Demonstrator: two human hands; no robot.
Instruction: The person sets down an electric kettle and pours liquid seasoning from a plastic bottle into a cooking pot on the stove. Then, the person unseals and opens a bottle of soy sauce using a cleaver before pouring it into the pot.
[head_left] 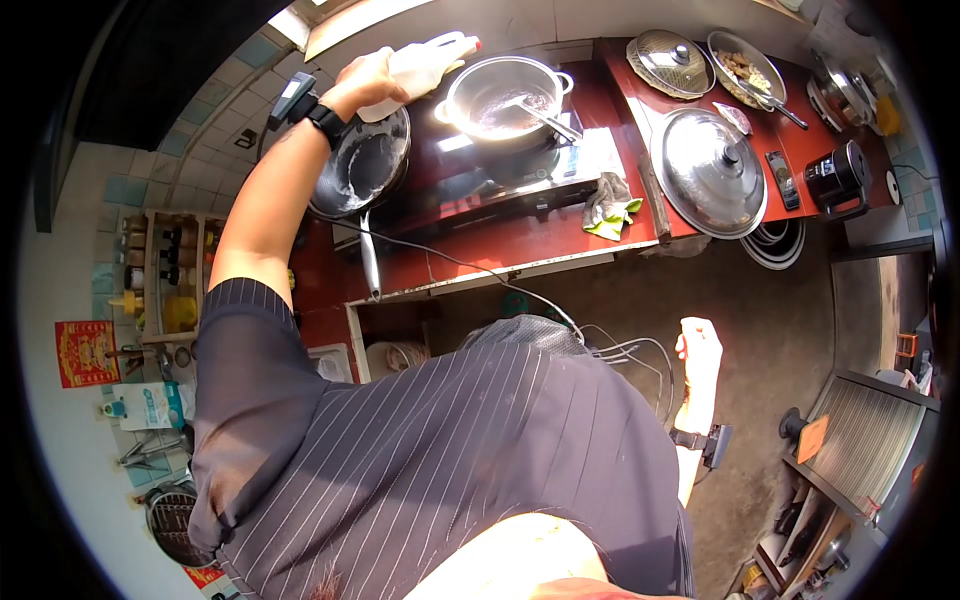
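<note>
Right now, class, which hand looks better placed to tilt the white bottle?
Probably the left hand: it grips the white bottle near the pot, while the right hand is away from both.

1. I'm looking in on a kitchen, and it seems a home one.
2. On the far side I see a stove (440,172) on a red counter (400,272), with a frying pan (370,165) and a pot (478,82) on it.
3. Far right, I make out a metal lid (700,175), a dish of food (740,42) and a black jug (838,175).
4. Left, I see wall tiles (213,92) and a shelf (153,265) of jars.
5. A red-and-gold print (88,353) on the left wall looks homely to me.
</note>
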